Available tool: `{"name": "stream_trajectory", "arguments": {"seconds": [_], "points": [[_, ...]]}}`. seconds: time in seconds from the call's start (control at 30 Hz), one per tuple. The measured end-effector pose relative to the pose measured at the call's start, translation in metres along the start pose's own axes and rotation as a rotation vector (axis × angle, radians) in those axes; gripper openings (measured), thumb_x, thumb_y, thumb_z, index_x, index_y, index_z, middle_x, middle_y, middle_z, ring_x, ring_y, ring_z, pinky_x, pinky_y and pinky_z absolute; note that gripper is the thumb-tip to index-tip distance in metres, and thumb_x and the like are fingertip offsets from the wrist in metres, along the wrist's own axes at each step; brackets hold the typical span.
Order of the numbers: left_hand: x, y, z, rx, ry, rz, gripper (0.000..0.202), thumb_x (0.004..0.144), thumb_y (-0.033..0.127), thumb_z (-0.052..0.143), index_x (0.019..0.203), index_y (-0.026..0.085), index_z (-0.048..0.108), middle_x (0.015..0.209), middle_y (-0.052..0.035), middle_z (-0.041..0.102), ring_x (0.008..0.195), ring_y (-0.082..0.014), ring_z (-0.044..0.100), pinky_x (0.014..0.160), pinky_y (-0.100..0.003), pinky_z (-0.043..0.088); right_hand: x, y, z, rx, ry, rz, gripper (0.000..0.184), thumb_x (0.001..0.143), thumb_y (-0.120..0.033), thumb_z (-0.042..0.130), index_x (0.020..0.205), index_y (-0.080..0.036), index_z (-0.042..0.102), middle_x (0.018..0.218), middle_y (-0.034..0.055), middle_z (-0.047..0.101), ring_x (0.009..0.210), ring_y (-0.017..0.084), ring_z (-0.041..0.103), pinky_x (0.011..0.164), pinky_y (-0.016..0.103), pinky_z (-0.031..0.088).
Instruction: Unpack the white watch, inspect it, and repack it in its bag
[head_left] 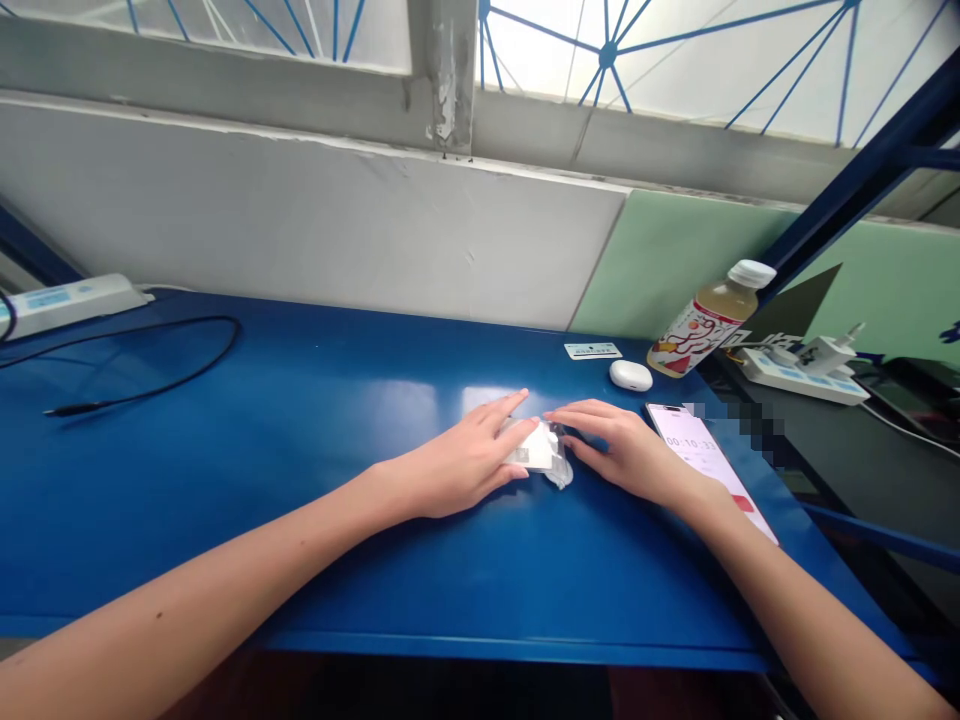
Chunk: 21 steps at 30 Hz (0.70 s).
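A small clear plastic packet with a white, flat, card-like piece inside lies low over the blue desk, its loose plastic end to the right. My left hand holds it from the left side, one finger laid over its top and other fingers stretched around it. At the packet's right edge is my right hand, fingers apart and curved, with fingertips close to or touching the plastic. What exactly the white piece is, I cannot make out. Just beyond my right wrist, a phone shows a running timer, partly covered by the forearm.
A white earbud case and a small label card sit behind my right hand. A drink bottle leans at the back right, near a power strip. On the left are another power strip and a black cable.
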<state>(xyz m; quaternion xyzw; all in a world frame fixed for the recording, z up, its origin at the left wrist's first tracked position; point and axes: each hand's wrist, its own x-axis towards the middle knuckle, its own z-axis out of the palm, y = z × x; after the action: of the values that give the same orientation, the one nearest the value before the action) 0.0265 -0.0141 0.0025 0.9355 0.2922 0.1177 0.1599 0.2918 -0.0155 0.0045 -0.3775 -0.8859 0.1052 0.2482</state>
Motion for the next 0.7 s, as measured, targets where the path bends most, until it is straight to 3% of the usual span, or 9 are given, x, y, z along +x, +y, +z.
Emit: {"name": "stream_trajectory", "arguments": {"seconds": [0.17, 0.27, 0.37, 0.53, 0.7], "points": [[0.0, 0.002, -0.006, -0.163, 0.085, 0.014, 0.049, 0.105, 0.036, 0.036, 0.152, 0.022, 0.031, 0.163, -0.0133, 0.022, 0.148, -0.0296, 0.024, 0.115, -0.047, 0.033, 0.002, -0.006, -0.018, 0.181, 0.204, 0.034, 0.015, 0.088, -0.023, 0.068, 0.101, -0.024, 0.076, 0.096, 0.0052, 0.073, 0.083, 0.019, 0.069, 0.074, 0.034, 0.057], [0.001, 0.002, -0.009, -0.266, 0.178, 0.019, 0.043, 0.106, 0.033, 0.032, 0.145, 0.019, 0.041, 0.155, -0.0124, 0.039, 0.142, -0.0263, 0.037, 0.114, -0.043, 0.036, 0.003, -0.008, -0.022, 0.278, 0.339, 0.066, 0.009, 0.085, -0.023, 0.072, 0.093, -0.026, 0.076, 0.088, 0.003, 0.072, 0.079, 0.019, 0.067, 0.072, 0.034, 0.056], [0.003, 0.004, -0.011, -0.376, 0.292, 0.006, 0.037, 0.105, 0.031, 0.034, 0.134, 0.018, 0.053, 0.136, -0.0105, 0.059, 0.126, -0.0238, 0.055, 0.106, -0.039, 0.044, 0.004, -0.01, -0.022, 0.391, 0.441, 0.19, 0.004, 0.084, -0.027, 0.073, 0.085, -0.025, 0.076, 0.082, 0.0029, 0.071, 0.075, 0.019, 0.066, 0.065, 0.033, 0.055], [0.008, 0.01, -0.011, -0.553, 0.391, -0.136, 0.025, 0.098, 0.033, 0.051, 0.11, 0.017, 0.066, 0.104, -0.0061, 0.073, 0.094, -0.0199, 0.069, 0.083, -0.031, 0.055, 0.006, -0.013, -0.018, 0.587, 0.43, 0.429, 0.015, 0.082, -0.037, 0.074, 0.079, -0.022, 0.075, 0.072, 0.0021, 0.07, 0.059, 0.017, 0.064, 0.058, 0.033, 0.058], [0.012, 0.01, -0.008, -0.682, 0.417, -0.295, 0.017, 0.089, 0.033, 0.065, 0.092, 0.016, 0.068, 0.09, -0.0049, 0.075, 0.08, -0.0182, 0.07, 0.074, -0.029, 0.058, 0.009, -0.015, -0.01, 0.681, 0.326, 0.555, 0.026, 0.079, -0.044, 0.075, 0.084, -0.019, 0.075, 0.071, 0.0032, 0.071, 0.061, 0.017, 0.066, 0.059, 0.032, 0.06]]}}
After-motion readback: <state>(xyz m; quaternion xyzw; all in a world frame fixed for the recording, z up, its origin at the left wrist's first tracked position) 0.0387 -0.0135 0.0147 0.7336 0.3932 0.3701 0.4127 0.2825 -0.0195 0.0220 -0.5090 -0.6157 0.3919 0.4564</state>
